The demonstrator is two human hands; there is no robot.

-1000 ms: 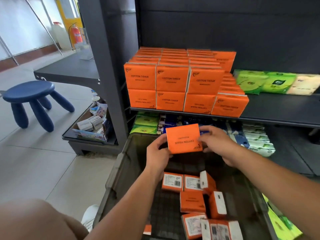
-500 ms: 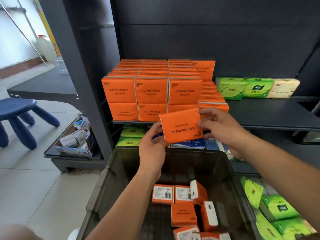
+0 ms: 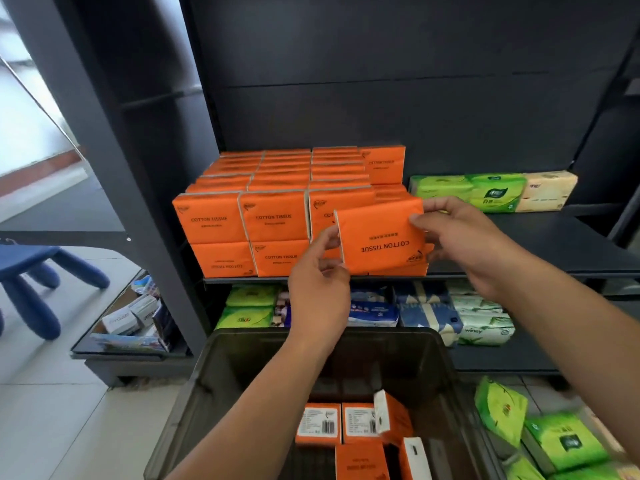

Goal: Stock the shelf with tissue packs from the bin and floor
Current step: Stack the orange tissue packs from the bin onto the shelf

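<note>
Pinching orange tissue pack point(image 3: 379, 237) by its short ends with left hand point(image 3: 318, 282) and right hand point(image 3: 464, 244), print upside down, long axis running hand to hand, just before shelf stack point(image 3: 242, 220), above bin point(image 3: 242, 375)

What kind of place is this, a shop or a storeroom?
Probably a small shop: dark display shelves hold rows of orange tissue packs, other brands sit below, and a bin of more packs waits in front.
</note>
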